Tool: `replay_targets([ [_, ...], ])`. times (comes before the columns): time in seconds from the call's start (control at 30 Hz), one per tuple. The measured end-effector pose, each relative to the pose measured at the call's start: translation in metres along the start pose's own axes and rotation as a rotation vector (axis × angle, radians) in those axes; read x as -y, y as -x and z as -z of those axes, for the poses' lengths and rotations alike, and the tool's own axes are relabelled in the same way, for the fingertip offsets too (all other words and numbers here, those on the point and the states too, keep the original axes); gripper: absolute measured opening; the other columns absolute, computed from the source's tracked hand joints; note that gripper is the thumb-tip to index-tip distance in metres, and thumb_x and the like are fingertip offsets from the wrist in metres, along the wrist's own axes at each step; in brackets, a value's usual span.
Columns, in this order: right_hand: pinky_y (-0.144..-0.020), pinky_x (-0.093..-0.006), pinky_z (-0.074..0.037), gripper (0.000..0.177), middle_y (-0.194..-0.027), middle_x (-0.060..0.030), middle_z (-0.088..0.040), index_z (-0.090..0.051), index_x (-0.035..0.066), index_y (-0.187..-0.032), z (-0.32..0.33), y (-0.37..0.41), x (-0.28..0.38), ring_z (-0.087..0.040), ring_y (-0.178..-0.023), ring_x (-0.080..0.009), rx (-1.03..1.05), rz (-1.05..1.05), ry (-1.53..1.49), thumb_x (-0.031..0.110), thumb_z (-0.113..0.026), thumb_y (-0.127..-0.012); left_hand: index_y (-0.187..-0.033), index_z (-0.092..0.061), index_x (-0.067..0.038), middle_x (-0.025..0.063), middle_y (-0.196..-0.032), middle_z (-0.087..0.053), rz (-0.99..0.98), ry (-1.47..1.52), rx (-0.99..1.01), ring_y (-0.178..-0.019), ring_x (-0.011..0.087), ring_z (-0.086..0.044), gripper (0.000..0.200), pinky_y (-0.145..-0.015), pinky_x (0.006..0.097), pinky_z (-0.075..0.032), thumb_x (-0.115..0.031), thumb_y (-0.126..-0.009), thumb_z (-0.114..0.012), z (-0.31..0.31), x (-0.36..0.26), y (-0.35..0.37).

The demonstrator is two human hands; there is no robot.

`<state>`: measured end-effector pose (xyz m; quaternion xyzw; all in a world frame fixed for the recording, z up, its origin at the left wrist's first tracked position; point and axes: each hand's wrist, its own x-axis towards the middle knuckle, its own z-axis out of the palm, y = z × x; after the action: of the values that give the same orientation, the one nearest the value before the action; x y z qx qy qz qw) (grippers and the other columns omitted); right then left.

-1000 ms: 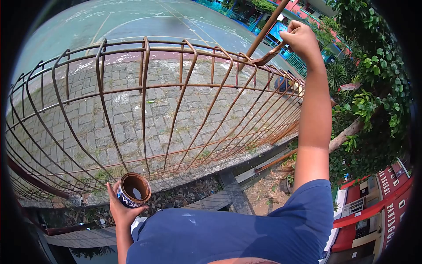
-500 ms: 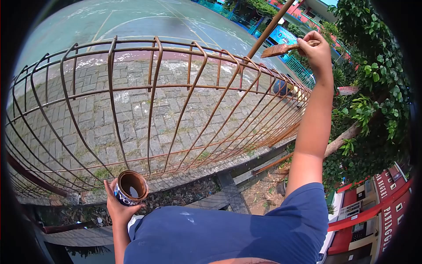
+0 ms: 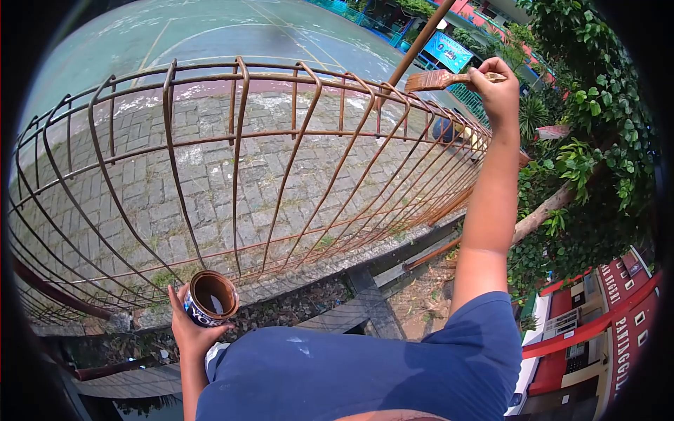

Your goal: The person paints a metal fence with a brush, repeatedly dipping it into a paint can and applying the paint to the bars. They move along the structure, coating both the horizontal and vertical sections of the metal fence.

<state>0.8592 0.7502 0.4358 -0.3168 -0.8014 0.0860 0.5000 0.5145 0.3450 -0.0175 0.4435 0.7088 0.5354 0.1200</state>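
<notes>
- Right hand (image 3: pixel 497 91): shown in the upper right of the frame with the arm raised. Its grip is closed on the handle of the paintbrush (image 3: pixel 430 80).
- Paintbrush: held roughly level with the bristles pointed left, just above the top rail of the rusty metal fence (image 3: pixel 236 140) and beside the slanting pole (image 3: pixel 415 48). Contact with either cannot be told.
- Change: a second earlier the brush was pressed down onto the top rail beneath the fist. It is now lifted and laid flat, so the stroke on that stretch is judged to be broken off.
- Left hand (image 3: pixel 188 331): seen at the lower left, its grip wrapped round the open paint can (image 3: pixel 210 299). The can is kept upright, its place hardly altered.
- Brick paving (image 3: pixel 210 193): visible through the bars.
</notes>
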Motion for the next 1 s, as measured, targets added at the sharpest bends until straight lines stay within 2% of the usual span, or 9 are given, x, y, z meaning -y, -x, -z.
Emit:
replay_targets([
  [0.03,-0.057,-0.0250,-0.047,0.015,-0.073,-0.0003,-0.063,-0.060,0.004,-0.081,-0.001,0.005,0.002,-0.060,-0.063,-0.0078,0.017,0.006,-0.067,0.009,-0.074,-0.082,-0.162,0.000,-0.009,0.0200,-0.139,-0.058,0.003,-0.011,0.003,-0.126,0.0368,-0.060,0.165,-0.107,0.0453,-0.048,-0.044,-0.038,-0.102,0.000,0.001,0.001],
  [0.07,-0.060,-0.0252,-0.047,0.014,-0.073,0.0006,-0.063,-0.061,0.005,-0.082,0.004,0.006,-0.001,-0.060,-0.066,-0.0072,0.100,0.026,0.162,0.007,-0.075,-0.082,-0.162,0.000,-0.009,0.0200,-0.140,-0.058,0.004,-0.024,0.007,-0.126,0.0370,-0.060,0.165,-0.107,0.0453,-0.048,-0.044,-0.037,-0.102,0.001,0.002,0.001],
  [0.23,-0.066,-0.0282,-0.051,0.014,-0.074,-0.0011,-0.065,-0.061,0.004,-0.081,-0.011,0.059,0.038,-0.062,-0.070,-0.0081,-0.207,0.296,0.363,0.007,-0.075,-0.084,-0.162,0.001,-0.009,0.0196,-0.139,-0.058,0.012,0.018,-0.007,-0.127,0.0368,-0.059,0.165,-0.109,0.0453,-0.046,-0.045,-0.038,-0.102,0.002,0.004,0.003],
  [0.27,-0.066,-0.0304,-0.051,0.014,-0.075,-0.0059,-0.066,-0.061,0.003,-0.082,-0.016,0.070,0.041,-0.064,-0.068,-0.0134,-0.175,0.401,0.367,0.007,-0.074,-0.083,-0.162,0.001,-0.009,0.0195,-0.140,-0.058,0.029,0.031,-0.002,-0.127,0.0367,-0.059,0.165,-0.109,0.0453,-0.046,-0.045,-0.038,-0.102,0.003,0.004,0.005],
  [0.4,-0.066,-0.0329,-0.053,0.014,-0.078,-0.0118,-0.065,-0.061,0.000,-0.084,-0.024,0.110,0.040,-0.067,-0.070,-0.0253,0.126,0.359,0.467,0.001,-0.074,-0.079,-0.162,0.001,-0.009,0.0191,-0.140,-0.058,0.030,0.054,0.004,-0.127,0.0358,-0.059,0.164,-0.110,0.0447,-0.046,-0.046,-0.039,-0.101,0.006,0.003,0.005],
  [0.57,-0.064,-0.0316,-0.055,0.018,-0.078,-0.0102,-0.067,-0.062,0.002,-0.082,-0.043,0.152,0.039,-0.069,-0.070,-0.0251,-0.164,0.536,0.381,-0.006,-0.076,-0.074,-0.161,0.002,-0.009,0.0185,-0.140,-0.058,0.032,0.005,0.021,-0.127,0.0350,-0.060,0.163,-0.110,0.0447,-0.046,-0.047,-0.040,-0.101,0.008,0.001,0.006],
  [0.77,-0.056,-0.0337,-0.053,0.021,-0.081,-0.0049,-0.067,-0.063,0.010,-0.081,-0.105,0.156,0.013,-0.066,-0.065,-0.0235,-0.231,0.732,0.609,0.007,-0.082,-0.074,-0.162,0.003,-0.009,0.0184,-0.140,-0.058,-0.012,0.012,0.046,-0.126,0.0354,-0.060,0.164,-0.109,0.0450,-0.047,-0.048,-0.041,-0.100,0.006,-0.006,0.004],
  [0.87,-0.053,-0.0353,-0.052,0.017,-0.074,-0.0029,-0.062,-0.063,0.013,-0.079,-0.123,0.134,-0.026,-0.062,-0.058,-0.0230,-0.244,0.738,0.620,0.011,-0.080,-0.077,-0.162,0.004,-0.010,0.0184,-0.139,-0.058,-0.031,0.019,0.058,-0.126,0.0362,-0.060,0.163,-0.107,0.0452,-0.048,-0.049,-0.042,-0.100,0.006,-0.005,0.004],
  [1.0,-0.050,-0.0381,-0.050,0.019,-0.068,-0.0035,-0.060,-0.061,0.014,-0.074,-0.120,0.141,-0.027,-0.060,-0.054,-0.0259,-0.373,0.491,0.709,0.013,-0.080,-0.076,-0.162,0.004,-0.013,0.0175,-0.139,-0.058,-0.022,0.005,0.045,-0.126,0.0354,-0.060,0.164,-0.107,0.0458,-0.048,-0.050,-0.041,-0.100,0.012,0.002,0.007],
])
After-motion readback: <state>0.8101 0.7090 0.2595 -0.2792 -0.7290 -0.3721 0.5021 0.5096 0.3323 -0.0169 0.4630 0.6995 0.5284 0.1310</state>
